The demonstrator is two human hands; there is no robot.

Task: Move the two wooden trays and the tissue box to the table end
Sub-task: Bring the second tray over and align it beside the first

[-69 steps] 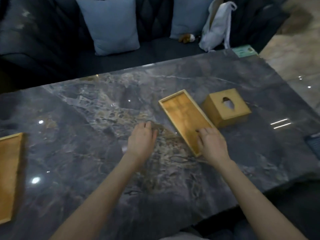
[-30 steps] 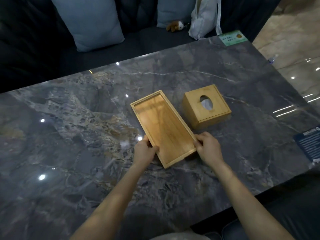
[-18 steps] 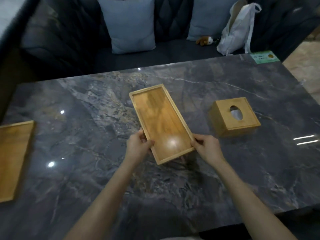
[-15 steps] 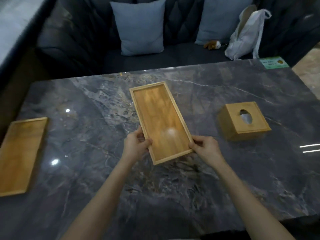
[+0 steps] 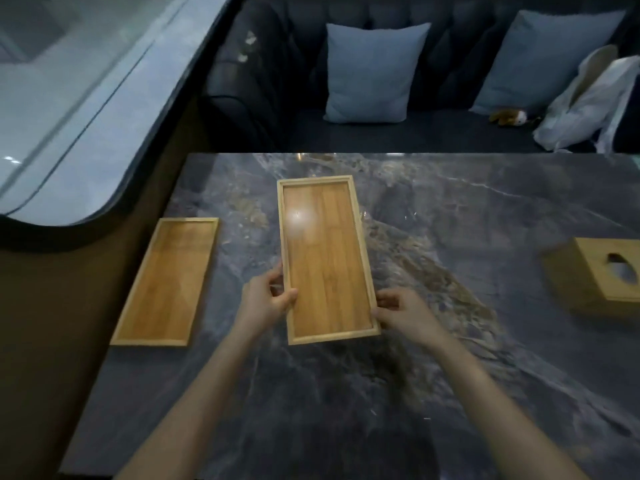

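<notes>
A long wooden tray (image 5: 325, 258) is held over the dark marble table (image 5: 433, 358), its long side pointing away from me. My left hand (image 5: 265, 301) grips its near left rim, thumb inside. My right hand (image 5: 403, 315) grips its near right corner. A second wooden tray (image 5: 169, 280) lies flat at the table's left end, close to the edge. The wooden tissue box (image 5: 595, 277), with an oval slot on top, stands at the far right of the view, well apart from both hands.
A dark sofa (image 5: 398, 133) runs behind the table with two pale blue cushions (image 5: 372, 72), a small plush toy (image 5: 509, 116) and a white bag (image 5: 585, 105). A brown ledge and a glass panel (image 5: 69, 98) border the table's left end.
Both hands have carried the held tray leftward, away from the tissue box and toward the tray at the left end. It has turned from slanted to nearly straight.
</notes>
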